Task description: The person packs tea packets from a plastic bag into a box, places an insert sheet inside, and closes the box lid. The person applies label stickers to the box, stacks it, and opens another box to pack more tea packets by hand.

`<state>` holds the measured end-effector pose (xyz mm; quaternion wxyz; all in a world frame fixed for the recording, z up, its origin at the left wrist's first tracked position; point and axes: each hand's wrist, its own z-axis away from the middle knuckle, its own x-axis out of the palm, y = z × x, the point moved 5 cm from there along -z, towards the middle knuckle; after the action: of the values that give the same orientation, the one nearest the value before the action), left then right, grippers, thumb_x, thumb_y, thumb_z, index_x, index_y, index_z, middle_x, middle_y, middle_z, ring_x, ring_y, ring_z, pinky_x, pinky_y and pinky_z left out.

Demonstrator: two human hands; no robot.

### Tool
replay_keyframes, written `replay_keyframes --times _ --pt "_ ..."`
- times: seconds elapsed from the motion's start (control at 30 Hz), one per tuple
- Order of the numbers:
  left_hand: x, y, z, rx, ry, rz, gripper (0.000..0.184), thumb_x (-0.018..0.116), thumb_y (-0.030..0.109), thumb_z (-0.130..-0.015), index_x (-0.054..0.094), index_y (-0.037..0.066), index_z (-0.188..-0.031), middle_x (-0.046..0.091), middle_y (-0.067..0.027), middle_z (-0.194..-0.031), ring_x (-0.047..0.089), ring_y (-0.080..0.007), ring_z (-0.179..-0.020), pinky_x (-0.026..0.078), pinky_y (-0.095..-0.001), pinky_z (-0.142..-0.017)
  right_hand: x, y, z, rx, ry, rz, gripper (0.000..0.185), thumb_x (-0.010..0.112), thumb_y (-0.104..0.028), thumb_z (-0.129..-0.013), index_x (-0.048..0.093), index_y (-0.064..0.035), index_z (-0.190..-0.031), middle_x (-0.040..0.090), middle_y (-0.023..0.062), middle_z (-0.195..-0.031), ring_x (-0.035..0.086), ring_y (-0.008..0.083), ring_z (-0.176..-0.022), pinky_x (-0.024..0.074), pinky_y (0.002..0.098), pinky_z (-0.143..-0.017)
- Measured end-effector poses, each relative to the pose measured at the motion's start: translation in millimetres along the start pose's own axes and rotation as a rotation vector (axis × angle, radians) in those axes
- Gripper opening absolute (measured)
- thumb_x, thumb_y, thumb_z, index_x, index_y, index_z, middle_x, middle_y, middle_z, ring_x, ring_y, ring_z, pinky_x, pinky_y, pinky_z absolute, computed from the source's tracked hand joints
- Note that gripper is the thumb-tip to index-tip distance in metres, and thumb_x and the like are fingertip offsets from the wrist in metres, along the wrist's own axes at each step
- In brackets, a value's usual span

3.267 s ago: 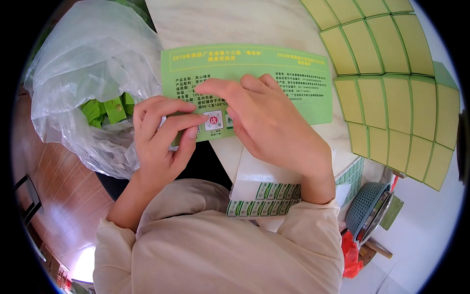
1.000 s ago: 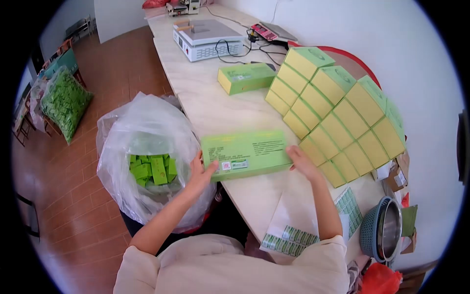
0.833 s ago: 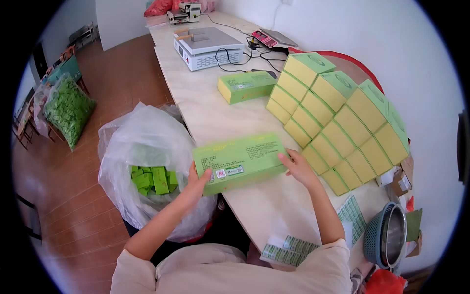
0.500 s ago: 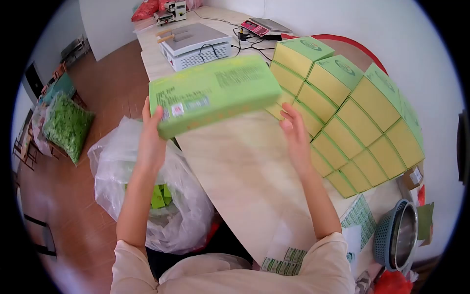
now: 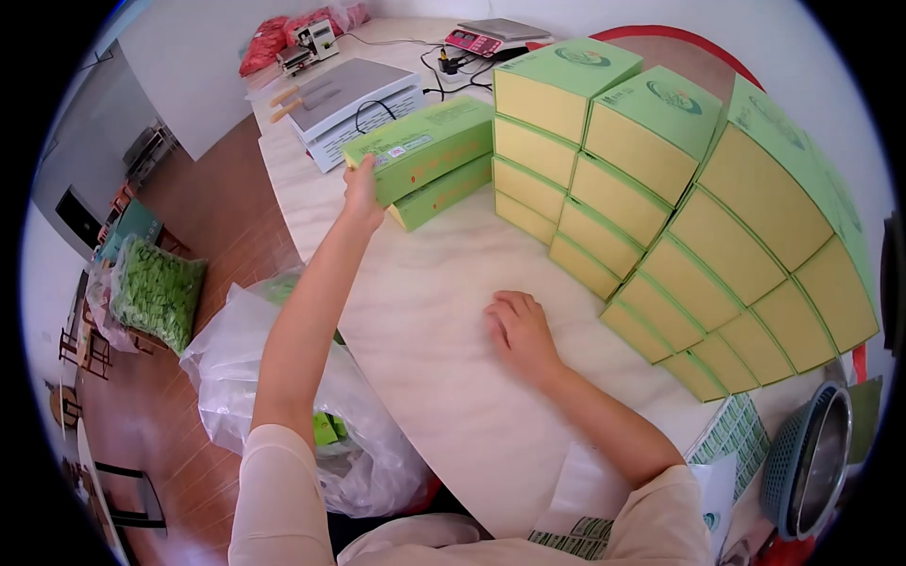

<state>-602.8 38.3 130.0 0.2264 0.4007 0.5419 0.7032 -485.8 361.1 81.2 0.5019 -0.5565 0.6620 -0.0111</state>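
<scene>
My left hand (image 5: 363, 196) grips the near end of a green box (image 5: 425, 156) with printed text and a small white label. That box sits on top of another green box (image 5: 445, 193), near the far part of the table. My right hand (image 5: 519, 332) is over the middle of the table, holding nothing, its fingers loosely bent and a little apart. To the right of both hands rises a stepped stack of green and yellow boxes (image 5: 661, 245).
Beyond the held box stands a white appliance (image 5: 363, 99) with a flat metal top. Below the table's left edge, a clear plastic bag (image 5: 250, 368) contains green packets. Sticker sheets (image 5: 736, 439) and a blue basket (image 5: 781, 462) lie on the right.
The green box has moved away from me and down onto another green box, with my left hand still on it. My right hand has moved down and left toward the tabletop.
</scene>
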Motion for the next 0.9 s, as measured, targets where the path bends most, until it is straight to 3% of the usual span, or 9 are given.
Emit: replay_keyframes --times 0.1,0.17,0.3,0.37,0.5,0.57,0.7,0.77,0.9 --pt "-5.9 -28.4 -30.0 -0.095 0.039 -0.062 0.063 0.047 0.035 -0.095 0.017 0.012 -0.145 0.037 -0.0145 -0.138 0.045 -0.0292 -0.123 0.044 -0.0461 -0.096 -1.1 -1.8 1.0 0.009 0.007 0.001 0.012 0.059 -0.01 -0.083 0.06 -0.0031 -0.093 0.057 0.0152 -0.111 0.05 0.0319 -0.109 0.0389 0.0429 -0.093" --pt "0.1 -22.5 -25.4 -0.086 0.061 -0.325 0.069 0.048 0.038 -0.095 0.015 0.004 -0.145 0.033 -0.0185 -0.14 0.044 -0.0314 -0.124 0.043 -0.0438 -0.099 0.3 -1.0 0.6 0.006 0.01 0.011 0.011 0.059 -0.01 -0.083 0.061 -0.0034 -0.091 0.056 0.0152 -0.111 0.049 0.0319 -0.11 0.0391 0.0429 -0.093" --pt "8.6 -20.1 -16.9 -0.081 0.04 -0.221 0.071 0.048 0.04 -0.093 0.016 0.004 -0.145 0.03 -0.0202 -0.143 0.042 -0.0326 -0.125 0.041 -0.043 -0.101 1.3 -1.0 1.1 0.028 -0.002 -0.004 0.011 0.059 -0.011 -0.083 0.061 -0.0036 -0.092 0.056 0.0155 -0.114 0.048 0.0319 -0.112 0.0382 0.0426 -0.094" --pt "-0.7 -17.3 -17.9 -0.007 0.29 -0.489 0.073 0.05 0.04 -0.092 0.017 0.004 -0.145 0.031 -0.0217 -0.142 0.039 -0.034 -0.127 0.035 -0.0427 -0.105 1.0 -0.1 1.3 0.016 0.007 0.008 0.009 0.059 -0.011 -0.085 0.061 -0.0047 -0.092 0.057 0.0134 -0.112 0.049 0.0312 -0.11 0.0389 0.0425 -0.092" --pt "-2.1 -1.8 -4.0 0.133 0.457 -0.577 0.079 0.058 0.041 -0.087 0.021 0.0 -0.144 0.032 -0.023 -0.141 0.036 -0.0353 -0.128 0.028 -0.0414 -0.108 15.0 13.6 9.3 0.031 -0.006 0.049 0.01 0.058 -0.011 -0.086 0.061 -0.0048 -0.092 0.057 0.0136 -0.112 0.049 0.0313 -0.11 0.0388 0.0429 -0.092" --pt "42.3 41.0 35.5 0.697 0.332 -0.578 0.085 0.066 0.042 -0.081 0.026 -0.004 -0.141 0.031 -0.0244 -0.14 0.033 -0.0371 -0.129 0.023 -0.0436 -0.109 13.9 12.2 6.9 0.041 -0.036 0.034 0.01 0.058 -0.012 -0.086 0.061 -0.0048 -0.092 0.057 0.0138 -0.112 0.049 0.0313 -0.11 0.0387 0.0432 -0.092" --pt "154.3 73.2 118.0 1.298 -0.045 -0.762 0.088 0.072 0.044 -0.075 0.032 -0.004 -0.137 0.031 -0.0269 -0.138 0.025 -0.04 -0.131 0.022 -0.0491 -0.108 12.8 7.6 4.5 0.041 -0.058 0.072 0.01 0.058 -0.012 -0.085 0.061 -0.0049 -0.092 0.056 0.0138 -0.112 0.049 0.0318 -0.11 0.0389 0.0433 -0.092" --pt "196.4 79.8 151.2 1.324 -0.246 -0.765 0.08 0.07 0.047 -0.077 0.039 0.003 -0.136 0.028 -0.0275 -0.14 0.022 -0.0418 -0.132 0.02 -0.0511 -0.109 13.5 9.8 7.0 0.05 -0.028 0.058 0.01 0.059 -0.011 -0.084 0.06 -0.0049 -0.092 0.056 0.0141 -0.113 0.049 0.0323 -0.11 0.0392 0.0433 -0.091" --pt "234.3 65.9 143.6 1.265 -0.291 -0.891 0.073 0.067 0.053 -0.077 0.046 0.009 -0.132 0.024 -0.0277 -0.143 0.017 -0.044 -0.134 0.017 -0.0543 -0.108 17.5 13.4 10.2 0.014 -0.007 0.063 0.01 0.059 -0.01 -0.083 0.06 -0.0048 -0.092 0.056 0.0146 -0.113 0.049 0.033 -0.109 0.0394 0.0437 -0.091"
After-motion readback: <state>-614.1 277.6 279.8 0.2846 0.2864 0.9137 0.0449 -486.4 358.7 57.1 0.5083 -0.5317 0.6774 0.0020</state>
